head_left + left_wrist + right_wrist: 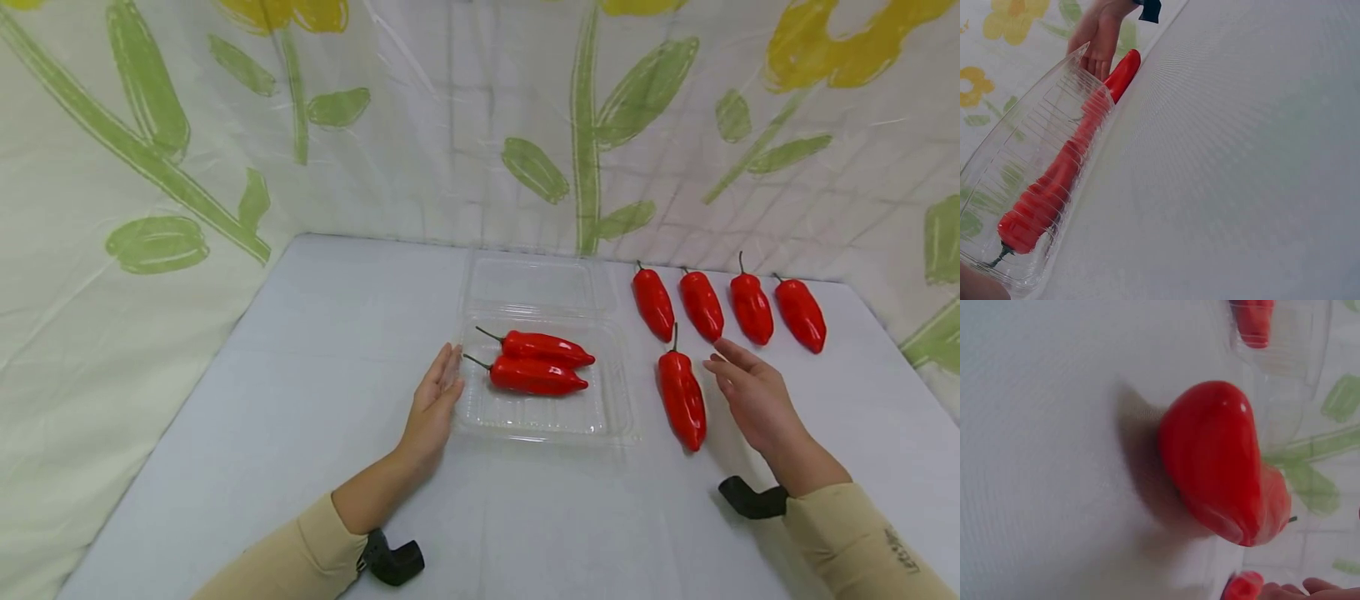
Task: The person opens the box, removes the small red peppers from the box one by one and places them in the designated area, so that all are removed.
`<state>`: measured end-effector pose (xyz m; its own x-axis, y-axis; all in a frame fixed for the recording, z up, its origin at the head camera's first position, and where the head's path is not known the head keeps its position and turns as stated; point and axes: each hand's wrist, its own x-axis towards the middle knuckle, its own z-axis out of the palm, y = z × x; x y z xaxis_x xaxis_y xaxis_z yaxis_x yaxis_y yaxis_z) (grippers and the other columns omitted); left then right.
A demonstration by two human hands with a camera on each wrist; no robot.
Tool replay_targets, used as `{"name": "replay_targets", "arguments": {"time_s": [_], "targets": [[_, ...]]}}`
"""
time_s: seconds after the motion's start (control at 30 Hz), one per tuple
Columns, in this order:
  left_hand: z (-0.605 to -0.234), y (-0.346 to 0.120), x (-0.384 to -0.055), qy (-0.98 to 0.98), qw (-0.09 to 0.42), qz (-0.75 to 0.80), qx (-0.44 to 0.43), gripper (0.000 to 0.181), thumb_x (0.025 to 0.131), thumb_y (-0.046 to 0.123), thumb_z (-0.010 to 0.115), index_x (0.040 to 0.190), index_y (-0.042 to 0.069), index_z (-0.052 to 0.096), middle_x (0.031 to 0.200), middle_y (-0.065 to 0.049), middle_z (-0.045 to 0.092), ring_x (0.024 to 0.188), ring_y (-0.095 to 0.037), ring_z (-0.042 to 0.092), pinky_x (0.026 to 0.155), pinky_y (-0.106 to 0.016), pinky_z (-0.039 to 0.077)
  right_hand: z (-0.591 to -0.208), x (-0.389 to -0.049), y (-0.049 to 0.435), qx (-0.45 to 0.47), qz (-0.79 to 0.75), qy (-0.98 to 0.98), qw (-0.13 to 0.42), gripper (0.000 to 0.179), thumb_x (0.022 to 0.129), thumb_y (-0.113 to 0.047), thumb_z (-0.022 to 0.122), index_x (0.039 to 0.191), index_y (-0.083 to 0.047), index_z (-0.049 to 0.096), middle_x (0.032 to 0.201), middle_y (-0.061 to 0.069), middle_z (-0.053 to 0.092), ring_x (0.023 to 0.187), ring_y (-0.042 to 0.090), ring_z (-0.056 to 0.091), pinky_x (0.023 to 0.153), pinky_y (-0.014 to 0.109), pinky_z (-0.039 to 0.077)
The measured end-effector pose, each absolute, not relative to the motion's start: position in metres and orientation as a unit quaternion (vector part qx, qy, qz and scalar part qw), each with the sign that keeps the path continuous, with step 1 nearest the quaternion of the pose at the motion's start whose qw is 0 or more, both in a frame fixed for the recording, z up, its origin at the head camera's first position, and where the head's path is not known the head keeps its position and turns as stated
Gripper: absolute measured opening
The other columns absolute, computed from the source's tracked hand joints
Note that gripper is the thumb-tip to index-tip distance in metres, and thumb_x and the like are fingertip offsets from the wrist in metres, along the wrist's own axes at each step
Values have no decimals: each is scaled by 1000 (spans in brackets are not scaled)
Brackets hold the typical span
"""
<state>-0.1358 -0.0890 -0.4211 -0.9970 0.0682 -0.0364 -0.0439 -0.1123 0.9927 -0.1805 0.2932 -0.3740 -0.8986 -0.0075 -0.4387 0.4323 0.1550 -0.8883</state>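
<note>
My left hand (431, 408) holds the left edge of a clear plastic clamshell container (615, 408), whose lid is folded back. Inside it, two red peppers (536, 377) lie side by side with their stems to the left. My right hand (757, 400), fingers loosely extended and holding nothing, hovers just right of a single red pepper (681, 402). That pepper lies on the table to the right of the container, stem pointing away; in the right wrist view its rounded body (1213, 456) fills the middle. The left wrist view shows the peppers (1054, 187) through the container's side wall.
Several more red peppers (701, 304) lie in a row at the back right of the white-covered table (337, 350). Behind the table hangs a white curtain (420, 125) with green leaves and yellow flowers. A black wrist mount (393, 562) sits below each hand.
</note>
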Motion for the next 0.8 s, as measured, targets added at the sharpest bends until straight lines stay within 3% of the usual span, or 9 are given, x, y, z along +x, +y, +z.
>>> {"name": "replay_targets", "arguments": {"time_s": [0.43, 0.8], "targets": [[-424, -90, -136, 664, 33, 747, 12, 57, 98, 5, 35, 150, 5, 11, 156, -8, 19, 145, -21, 13, 117, -40, 14, -355, -187, 284, 94, -597, 783, 147, 81, 88, -46, 54, 151, -21, 10, 159, 3, 0, 146, 28, 1, 112, 41, 21], [-425, -91, -137, 662, 34, 749, 16, 57, 98, 5, 35, 150, 5, 10, 156, -8, 19, 145, -22, 12, 118, -40, 13, -341, -190, 262, 46, -564, 805, 177, 69, 94, -40, 49, 151, -21, 14, 158, 8, 9, 144, 34, 8, 109, 45, 31]]}}
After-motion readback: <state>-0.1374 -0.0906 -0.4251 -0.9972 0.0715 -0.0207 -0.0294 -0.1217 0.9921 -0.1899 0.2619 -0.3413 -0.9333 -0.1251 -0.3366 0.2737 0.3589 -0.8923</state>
